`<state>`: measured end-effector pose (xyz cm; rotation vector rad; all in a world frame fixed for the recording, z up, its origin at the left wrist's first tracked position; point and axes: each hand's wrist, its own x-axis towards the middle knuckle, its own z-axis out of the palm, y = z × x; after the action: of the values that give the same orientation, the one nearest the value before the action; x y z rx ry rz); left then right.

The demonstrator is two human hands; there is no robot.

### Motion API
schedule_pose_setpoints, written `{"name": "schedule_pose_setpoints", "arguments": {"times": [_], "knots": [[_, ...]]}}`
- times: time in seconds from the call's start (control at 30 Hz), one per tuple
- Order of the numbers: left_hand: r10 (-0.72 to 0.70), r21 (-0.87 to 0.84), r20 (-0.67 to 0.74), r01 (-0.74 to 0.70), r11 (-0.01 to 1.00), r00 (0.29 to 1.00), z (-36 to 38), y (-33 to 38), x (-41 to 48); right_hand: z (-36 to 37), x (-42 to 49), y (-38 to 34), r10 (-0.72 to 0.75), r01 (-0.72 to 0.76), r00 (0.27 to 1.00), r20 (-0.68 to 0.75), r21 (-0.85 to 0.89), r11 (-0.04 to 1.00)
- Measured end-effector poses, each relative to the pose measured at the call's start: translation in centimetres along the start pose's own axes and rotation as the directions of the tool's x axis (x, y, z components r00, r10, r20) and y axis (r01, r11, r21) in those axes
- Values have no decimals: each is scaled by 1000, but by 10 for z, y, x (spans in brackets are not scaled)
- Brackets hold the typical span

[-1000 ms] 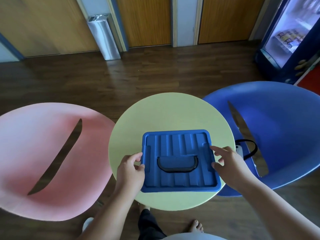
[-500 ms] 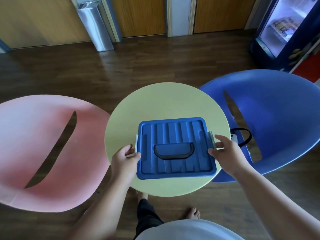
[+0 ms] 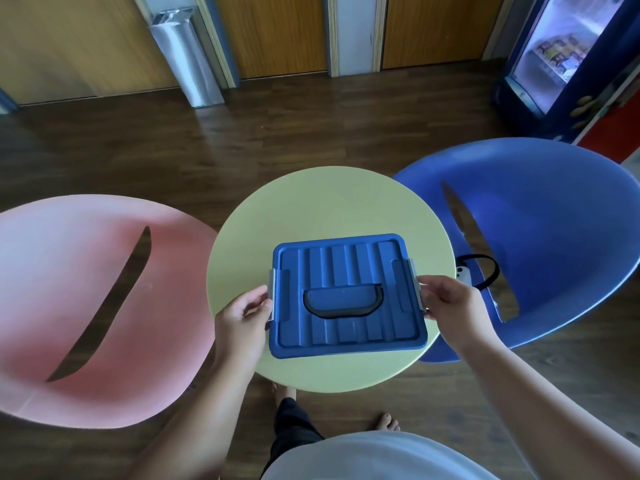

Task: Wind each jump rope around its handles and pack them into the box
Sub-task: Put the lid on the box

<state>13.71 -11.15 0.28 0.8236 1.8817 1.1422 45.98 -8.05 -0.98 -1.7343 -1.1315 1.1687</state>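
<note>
The room has a dark wood floor (image 3: 311,140). Far beyond the box are wooden doors (image 3: 277,29) and a tall silver bin (image 3: 187,57). A drinks fridge (image 3: 568,46) glows far off to the right of the box.

There is only the head view, looking down. The blue box (image 3: 346,327) sits on a round yellow table (image 3: 329,202), close to the table's near edge. Its lid is on, and a black carry handle (image 3: 343,314) lies flat in the lid. A pink chair (image 3: 52,289) is left of the box and a blue chair (image 3: 554,220) is right of it.

The hands are apart, one on each side of the box. The left hand (image 3: 242,320) pinches the left clip (image 3: 272,292). The right hand (image 3: 453,306) pinches the right clip (image 3: 415,285). I think the person is working the clips to get the lid off.

Only one jump rope (image 3: 464,276) shows. It lies on the blue chair, just right of the box, partly hidden by the right hand. It is not in the box. Its black cord makes a loose loop, so it looks not wound up yet.

What could go wrong? If one clip pops and the other sticks, the lid may tip and jam. A hard pull could drag the box off the near edge of the table. The rope lies next to the long slot in the blue chair, so a bump could send the cord through it.
</note>
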Motion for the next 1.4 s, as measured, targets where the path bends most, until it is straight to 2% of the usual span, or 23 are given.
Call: {"name": "schedule_pose_setpoints", "arguments": {"times": [0.1, 0.23, 0.43, 0.57, 0.63, 0.73, 0.87, 0.9, 0.97, 1.03, 1.1, 1.2, 1.3, 1.4], "knots": [[-45, -97, 53, 50, 994, 998, 0, 2, 3, 2, 2, 3, 3, -6, 1000, 23, 104, 995], [-60, -69, 124, 69, 995, 990, -4, 4, 7, 2, 2, 3, 4, -14, 998, 59, 182, 983], [-11, 126, 126, -5, 992, 992, -5, 6, 14, 2, 8, 0, 54, -56, 997, 53, 44, 997], [-49, 232, 132, 17, 973, 990, 2, 10, 19, 3, 11, -6, 79, -78, 995, 55, -12, 997], [-17, 310, 132, -25, 950, 991, 8, 13, 16, 7, 11, -11, 85, -81, 995, 48, -70, 994], [35, 316, 87, -61, 947, 996, 12, 11, 11, 18, 7, -18, 53, -48, 998, 16, -223, 974], [96, 401, 65, -114, 909, 993, 16, 1, 12, 21, 5, -18, 43, -40, 999, 8, -260, 965], [155, 455, 70, -170, 874, 985, 18, -3, 10, 22, 4, -17, 19, -16, 1000, 8, -299, 954], [334, 561, 123, -343, 754, 935, 23, -14, 4, 29, -2, -11, -98, 97, 995, 18, -407, 908], [461, 635, 220, -485, 601, 860, 28, -24, 1, 37, -9, -3, -221, 226, 972, 77, -557, 799], [454, 678, 358, -562, 475, 816, 29, -24, 0, 40, -11, -2, -290, 325, 941, 175, -706, 629], [360, 696, 547, -650, 305, 755, 28, -22, 3, 51, -10, -7, -308, 454, 886, 347, -788, 417], [326, 684, 598, -678, 269, 732, 29, -19, 10, 67, -7, -8, -257, 503, 860, 442, -821, 270], [316, 685, 594, -671, 284, 740, 30, -13, 32, 76, 10, -17, -229, 491, 868, 441, -832, 257]]}}
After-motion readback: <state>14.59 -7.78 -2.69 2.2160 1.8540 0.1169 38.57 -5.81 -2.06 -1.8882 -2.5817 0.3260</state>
